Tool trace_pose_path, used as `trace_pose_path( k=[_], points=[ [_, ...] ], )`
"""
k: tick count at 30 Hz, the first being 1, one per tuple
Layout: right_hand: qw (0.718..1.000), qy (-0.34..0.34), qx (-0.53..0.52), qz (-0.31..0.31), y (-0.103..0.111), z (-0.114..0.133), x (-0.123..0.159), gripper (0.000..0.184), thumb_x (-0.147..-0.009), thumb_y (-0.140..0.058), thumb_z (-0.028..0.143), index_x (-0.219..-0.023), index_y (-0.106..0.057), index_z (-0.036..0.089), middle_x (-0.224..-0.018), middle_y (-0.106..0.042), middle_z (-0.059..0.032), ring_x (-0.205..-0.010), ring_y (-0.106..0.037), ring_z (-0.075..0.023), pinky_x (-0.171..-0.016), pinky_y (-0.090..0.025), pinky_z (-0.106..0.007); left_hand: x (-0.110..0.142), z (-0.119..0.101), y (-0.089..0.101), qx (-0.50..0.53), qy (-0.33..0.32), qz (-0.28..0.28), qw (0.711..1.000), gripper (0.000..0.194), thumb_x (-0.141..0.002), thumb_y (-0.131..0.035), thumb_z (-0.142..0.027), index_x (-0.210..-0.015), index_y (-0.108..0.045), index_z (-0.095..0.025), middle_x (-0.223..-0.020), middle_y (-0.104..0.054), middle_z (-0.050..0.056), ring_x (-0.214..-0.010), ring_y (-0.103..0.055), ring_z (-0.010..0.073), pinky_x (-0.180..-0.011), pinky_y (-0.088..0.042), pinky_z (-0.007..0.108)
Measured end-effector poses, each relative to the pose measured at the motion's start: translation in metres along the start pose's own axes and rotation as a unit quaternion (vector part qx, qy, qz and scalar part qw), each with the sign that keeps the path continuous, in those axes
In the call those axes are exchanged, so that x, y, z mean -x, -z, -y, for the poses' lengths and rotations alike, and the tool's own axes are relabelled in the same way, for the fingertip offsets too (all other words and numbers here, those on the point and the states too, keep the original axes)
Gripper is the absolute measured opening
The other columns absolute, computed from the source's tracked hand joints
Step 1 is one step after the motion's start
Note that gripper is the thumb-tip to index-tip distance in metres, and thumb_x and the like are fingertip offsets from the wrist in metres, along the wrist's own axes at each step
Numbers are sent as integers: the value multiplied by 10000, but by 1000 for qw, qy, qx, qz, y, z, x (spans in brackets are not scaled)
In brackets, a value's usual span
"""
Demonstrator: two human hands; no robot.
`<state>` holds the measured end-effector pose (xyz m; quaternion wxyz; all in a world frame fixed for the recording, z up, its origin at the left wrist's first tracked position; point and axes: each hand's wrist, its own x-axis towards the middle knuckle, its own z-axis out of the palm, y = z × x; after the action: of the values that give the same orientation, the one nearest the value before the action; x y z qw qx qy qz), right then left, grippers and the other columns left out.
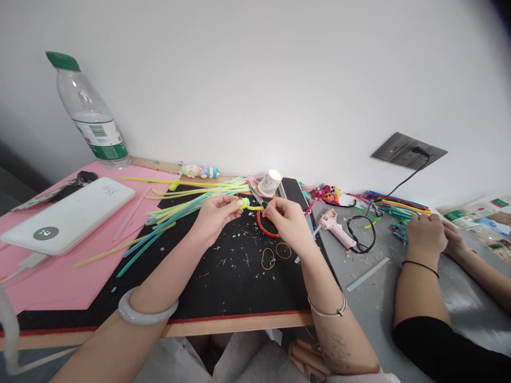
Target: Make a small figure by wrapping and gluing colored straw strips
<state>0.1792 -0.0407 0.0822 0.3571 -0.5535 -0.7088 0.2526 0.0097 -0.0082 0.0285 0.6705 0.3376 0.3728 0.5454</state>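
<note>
yellow pipe cleaner [254, 208] pinched from two sides

the left hand [217, 219] clamps a small yellow-and-mint fuzzy piece [244, 203] between thumb and fingers, above the black mat [223, 287]; the right hand's [285, 223] fingertips are together on the yellow pipe cleaner running from it. red-handled scissors [266, 230] show just behind the right hand — a paper cup [270, 182] stands beyond. loose pipe cleaners [171, 211] lie leftward; a pink glue gun [336, 229] rests to the right.
</note>
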Motion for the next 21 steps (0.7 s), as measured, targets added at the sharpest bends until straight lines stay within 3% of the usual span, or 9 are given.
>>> trace_pose_path(
  k=[6, 11, 21],
  points=[
    [1000, -28, -3, -13, -1, 4, -4, 222, -790, -456, 262, -586, -461, 174, -555, -421, 31, -532, -353, -98, -506, -273, -222, 2, 1, -2, -51, -21, -2, 998, 267, -578, -780, -274, -757, -631, -143, -697, -648, 3, -638, -596, 102, -735, -488, 289],
    [999, 3, 28, -17, 1, 9, -8, 242, -770, -468, 241, -557, -370, 181, -541, -352, 43, -538, -315, -90, -512, -255, -221, 3, 0, -3, -100, -27, 13, 995, 273, -588, -775, -290, -761, -622, -144, -693, -648, 7, -633, -608, 115, -704, -487, 287],
    [999, 39, -3, 11, 10, -3, -25, 273, -788, -515, 303, -581, -388, 179, -569, -316, 49, -535, -280, -82, -502, -235, -225, 5, 1, -2, -133, 3, 101, 986, 239, -628, -748, -302, -765, -624, -149, -648, -633, 14, -622, -588, 117, -658, -472, 281]
  ],
)
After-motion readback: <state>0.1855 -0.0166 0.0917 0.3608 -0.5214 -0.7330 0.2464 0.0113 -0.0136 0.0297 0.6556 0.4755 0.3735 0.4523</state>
